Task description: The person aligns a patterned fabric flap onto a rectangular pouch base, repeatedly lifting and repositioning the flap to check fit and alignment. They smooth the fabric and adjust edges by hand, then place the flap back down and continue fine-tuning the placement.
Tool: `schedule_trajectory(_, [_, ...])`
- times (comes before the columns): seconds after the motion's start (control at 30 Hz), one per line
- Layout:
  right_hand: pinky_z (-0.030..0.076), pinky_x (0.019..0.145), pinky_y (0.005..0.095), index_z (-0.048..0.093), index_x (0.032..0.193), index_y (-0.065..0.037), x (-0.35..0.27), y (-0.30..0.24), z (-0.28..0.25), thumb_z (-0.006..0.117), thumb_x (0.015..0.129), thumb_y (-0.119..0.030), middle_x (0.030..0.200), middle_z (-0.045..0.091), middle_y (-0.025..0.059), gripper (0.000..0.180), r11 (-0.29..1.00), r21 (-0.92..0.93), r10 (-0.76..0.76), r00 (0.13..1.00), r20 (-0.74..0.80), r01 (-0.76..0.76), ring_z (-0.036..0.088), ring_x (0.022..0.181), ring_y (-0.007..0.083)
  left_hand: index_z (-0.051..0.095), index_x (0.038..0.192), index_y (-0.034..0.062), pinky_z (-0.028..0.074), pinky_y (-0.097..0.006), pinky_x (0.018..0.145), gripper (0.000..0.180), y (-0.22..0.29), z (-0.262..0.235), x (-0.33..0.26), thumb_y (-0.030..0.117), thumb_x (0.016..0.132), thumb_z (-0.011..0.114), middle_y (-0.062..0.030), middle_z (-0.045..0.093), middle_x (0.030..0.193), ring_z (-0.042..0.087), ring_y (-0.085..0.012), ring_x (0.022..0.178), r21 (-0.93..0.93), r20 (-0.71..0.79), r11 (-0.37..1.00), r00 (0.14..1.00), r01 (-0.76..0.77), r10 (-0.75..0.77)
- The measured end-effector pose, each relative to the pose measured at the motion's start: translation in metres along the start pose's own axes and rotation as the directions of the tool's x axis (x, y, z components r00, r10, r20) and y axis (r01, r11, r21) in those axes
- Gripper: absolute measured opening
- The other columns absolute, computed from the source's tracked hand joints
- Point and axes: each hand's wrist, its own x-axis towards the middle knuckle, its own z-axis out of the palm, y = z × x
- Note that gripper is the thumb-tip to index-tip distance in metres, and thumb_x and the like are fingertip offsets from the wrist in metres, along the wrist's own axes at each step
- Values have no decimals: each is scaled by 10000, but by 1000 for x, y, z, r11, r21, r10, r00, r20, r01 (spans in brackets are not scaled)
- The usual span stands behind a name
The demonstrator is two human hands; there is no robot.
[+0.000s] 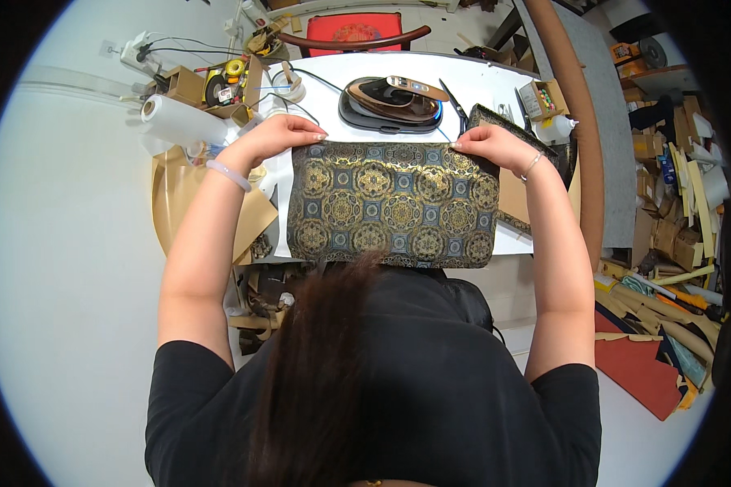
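A patterned brocade fabric piece [394, 203], black with gold and blue medallions, lies flat over the near part of the white table. My left hand [284, 136] pinches its far edge near the left corner, fingertips pressed together. At the far right corner, my right hand [495, 148] grips the same edge between thumb and fingers. Just beyond the fabric, a brown and black iron [394, 101] rests on its dark base, with a blue light glowing at its right end. A slim dark tool [455, 105], perhaps scissors, lies right of the iron.
At the left are a white roll [183, 122], a box of tapes [227, 85] and tan sheets [252, 219]. A small box of colourful pieces [544, 99] and a white squeeze bottle [554, 127] stand at the right. A red chair [353, 31] is behind the table.
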Motion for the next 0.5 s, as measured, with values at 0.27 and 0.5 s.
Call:
schedule_trajectory(0.27, [521, 833, 251, 757, 1003, -29, -38, 2, 8, 817, 923, -221, 934, 718, -18, 217, 954, 44, -281, 933, -224, 297, 617, 875, 67, 762, 1108, 11, 488, -247, 848, 231, 19, 17, -44, 165, 940, 797, 27, 717, 985, 606, -66, 916, 12, -293, 985, 942, -169, 166])
schedule_trajectory(0.5, [518, 849, 264, 759, 999, -22, -56, -10, 17, 807, 926, -211, 949, 715, -8, 208, 948, 40, -291, 913, -284, 315, 617, 897, 71, 761, 1041, 10, 501, -264, 864, 197, 4, 23, -51, 154, 918, 813, -4, 738, 973, 628, -86, 921, -14, -407, 956, 875, -293, 262])
